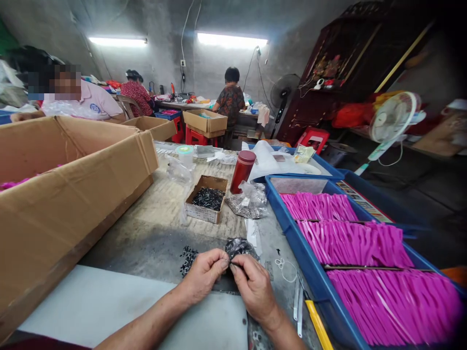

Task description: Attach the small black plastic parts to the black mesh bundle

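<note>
My left hand [205, 273] and my right hand [254, 287] meet over the front of the table, thumbs and forefingers pinched together. Something tiny and dark shows between the fingertips, too small to make out. Just left of my left hand lies a loose pile of small black pieces [188, 258]. Behind my right hand is a clear plastic bag with dark contents [241, 247]. Farther back, a small cardboard box [203, 213] holds many more small black pieces.
A large cardboard box [73, 194] stands left. On the right, a blue tray [292, 228] holds rows of magenta strips [357, 243]. A yellow-handled tool [318, 324] lies beside it. A dark red cylinder [242, 172] stands behind the small box. Several people sit in the background.
</note>
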`<state>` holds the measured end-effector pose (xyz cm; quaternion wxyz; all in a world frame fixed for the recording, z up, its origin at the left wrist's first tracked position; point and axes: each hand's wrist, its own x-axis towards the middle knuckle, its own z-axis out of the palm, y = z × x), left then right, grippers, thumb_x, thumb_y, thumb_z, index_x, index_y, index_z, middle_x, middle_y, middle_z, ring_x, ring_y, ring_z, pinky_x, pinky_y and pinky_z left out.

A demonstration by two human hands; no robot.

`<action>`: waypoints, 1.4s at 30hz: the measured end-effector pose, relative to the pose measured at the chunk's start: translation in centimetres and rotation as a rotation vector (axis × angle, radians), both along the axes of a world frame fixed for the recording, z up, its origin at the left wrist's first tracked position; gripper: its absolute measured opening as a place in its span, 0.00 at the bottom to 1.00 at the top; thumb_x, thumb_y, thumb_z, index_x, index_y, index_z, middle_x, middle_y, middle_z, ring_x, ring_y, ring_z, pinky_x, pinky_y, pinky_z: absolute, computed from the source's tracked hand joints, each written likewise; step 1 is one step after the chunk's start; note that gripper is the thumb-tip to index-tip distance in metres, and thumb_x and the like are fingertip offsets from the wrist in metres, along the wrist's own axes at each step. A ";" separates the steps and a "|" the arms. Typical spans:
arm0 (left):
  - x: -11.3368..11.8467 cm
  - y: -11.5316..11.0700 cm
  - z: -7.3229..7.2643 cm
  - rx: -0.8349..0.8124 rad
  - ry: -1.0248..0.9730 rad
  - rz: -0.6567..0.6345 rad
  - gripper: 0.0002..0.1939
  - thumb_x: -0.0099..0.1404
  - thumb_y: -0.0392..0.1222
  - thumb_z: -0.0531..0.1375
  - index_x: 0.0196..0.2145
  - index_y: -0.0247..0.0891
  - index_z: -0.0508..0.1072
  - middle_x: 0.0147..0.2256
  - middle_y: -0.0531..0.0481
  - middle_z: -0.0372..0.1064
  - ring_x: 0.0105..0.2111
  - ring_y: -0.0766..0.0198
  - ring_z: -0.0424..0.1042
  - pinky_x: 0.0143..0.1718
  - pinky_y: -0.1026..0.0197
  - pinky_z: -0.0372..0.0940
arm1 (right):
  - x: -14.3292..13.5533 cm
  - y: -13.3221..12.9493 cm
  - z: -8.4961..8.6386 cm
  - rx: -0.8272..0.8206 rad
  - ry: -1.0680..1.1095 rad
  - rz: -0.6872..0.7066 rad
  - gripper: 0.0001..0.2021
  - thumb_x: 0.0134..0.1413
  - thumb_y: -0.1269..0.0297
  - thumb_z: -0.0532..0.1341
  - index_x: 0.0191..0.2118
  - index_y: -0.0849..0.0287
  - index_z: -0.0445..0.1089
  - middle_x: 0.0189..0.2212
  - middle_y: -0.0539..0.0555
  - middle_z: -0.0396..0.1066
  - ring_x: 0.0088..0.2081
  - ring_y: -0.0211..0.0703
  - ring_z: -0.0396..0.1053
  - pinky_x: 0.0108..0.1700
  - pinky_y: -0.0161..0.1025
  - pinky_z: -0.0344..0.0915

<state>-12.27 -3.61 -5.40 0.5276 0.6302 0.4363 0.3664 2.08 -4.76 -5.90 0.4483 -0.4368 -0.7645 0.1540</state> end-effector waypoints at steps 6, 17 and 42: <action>0.2 0.0 -0.4 -0.025 -0.015 0.051 0.09 0.58 0.41 0.50 0.25 0.34 0.64 0.19 0.56 0.57 0.19 0.71 0.57 0.20 0.69 0.53 | -0.4 0.1 -0.4 -0.028 0.038 -0.068 0.06 0.50 0.72 0.51 0.29 0.59 0.65 0.22 0.51 0.68 0.25 0.39 0.66 0.27 0.34 0.62; -1.5 0.6 0.4 0.397 0.408 0.173 0.07 0.58 0.35 0.50 0.26 0.36 0.67 0.23 0.52 0.64 0.26 0.67 0.63 0.29 0.66 0.57 | 1.0 0.7 -1.3 -0.143 0.113 -0.232 0.06 0.51 0.67 0.52 0.32 0.60 0.64 0.25 0.52 0.68 0.28 0.40 0.66 0.31 0.35 0.61; -0.6 0.6 -0.1 0.546 0.758 -0.088 0.08 0.58 0.33 0.52 0.27 0.34 0.70 0.25 0.48 0.66 0.28 0.63 0.64 0.30 0.65 0.58 | 3.6 1.9 -0.5 -0.096 -0.448 -0.073 0.06 0.48 0.73 0.55 0.31 0.57 0.68 0.30 0.54 0.66 0.36 0.46 0.58 0.36 0.40 0.54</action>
